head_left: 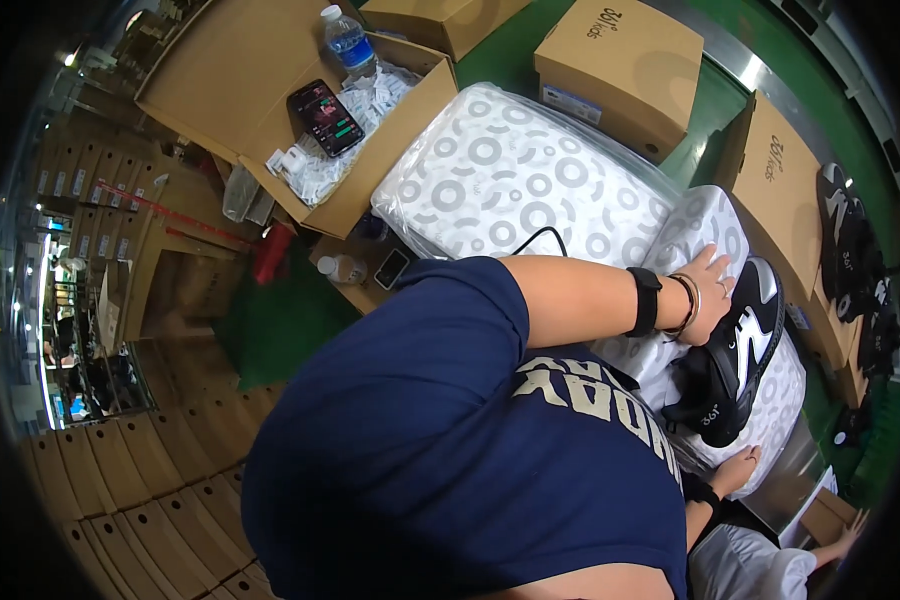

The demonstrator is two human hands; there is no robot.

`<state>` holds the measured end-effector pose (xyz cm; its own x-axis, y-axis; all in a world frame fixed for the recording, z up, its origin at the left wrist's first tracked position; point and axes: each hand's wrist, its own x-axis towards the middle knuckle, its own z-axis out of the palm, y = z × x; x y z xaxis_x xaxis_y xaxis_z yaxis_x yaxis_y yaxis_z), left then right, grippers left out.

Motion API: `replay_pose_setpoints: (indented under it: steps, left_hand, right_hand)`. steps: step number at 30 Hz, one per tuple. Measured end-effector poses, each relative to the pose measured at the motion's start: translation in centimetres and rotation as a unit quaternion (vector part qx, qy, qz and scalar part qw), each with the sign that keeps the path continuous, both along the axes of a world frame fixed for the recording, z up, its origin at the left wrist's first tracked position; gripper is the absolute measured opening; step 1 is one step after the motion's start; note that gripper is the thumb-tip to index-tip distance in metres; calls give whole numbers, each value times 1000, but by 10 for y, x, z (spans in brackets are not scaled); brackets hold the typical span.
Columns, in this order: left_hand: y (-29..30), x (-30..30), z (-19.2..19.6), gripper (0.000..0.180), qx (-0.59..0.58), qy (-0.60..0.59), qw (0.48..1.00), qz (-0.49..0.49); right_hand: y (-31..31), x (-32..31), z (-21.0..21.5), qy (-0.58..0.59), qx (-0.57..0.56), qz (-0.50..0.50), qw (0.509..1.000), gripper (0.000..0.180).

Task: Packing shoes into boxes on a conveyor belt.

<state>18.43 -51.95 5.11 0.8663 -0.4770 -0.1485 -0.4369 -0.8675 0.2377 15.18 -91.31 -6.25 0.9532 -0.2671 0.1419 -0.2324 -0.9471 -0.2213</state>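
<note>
A black-and-white sneaker (740, 350) lies on white wrapping paper (775, 395) printed with grey rings. My left hand (705, 300), with a dark band and bracelets at the wrist, rests with fingers spread on a raised fold of paper beside the sneaker. My right hand (735, 472) is at the paper's near edge, past the sneaker's near end, its fingers closed on the paper as far as they show. My torso and sleeve hide part of the paper. A stack of the same printed paper (510, 165) in clear plastic lies to the left.
An open carton (385, 150) holds small white packets, a phone (325, 118) and a water bottle (348, 40). Brown shoeboxes (620, 65) stand beyond, with more black shoes (845, 240) at the right. Another person's hand (850, 535) shows at lower right. Stacked boxes (150, 490) line the left.
</note>
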Motion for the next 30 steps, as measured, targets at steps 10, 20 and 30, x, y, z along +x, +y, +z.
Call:
replay_pose_setpoints:
  steps: [10, 20, 30]
  left_hand:
    - [2, 4, 7, 54, -1, 25, 1000, -6]
    - [-17, 12, 69, 76, -702, 338, 572, 257]
    - [37, 59, 10, 58, -49, -95, 967, 232]
  right_hand:
    - [13, 14, 25, -44, -64, -93, 993, 26]
    - [208, -23, 195, -192, 66, 661, 723, 23]
    - [210, 198, 140, -177, -69, 410, 892, 77]
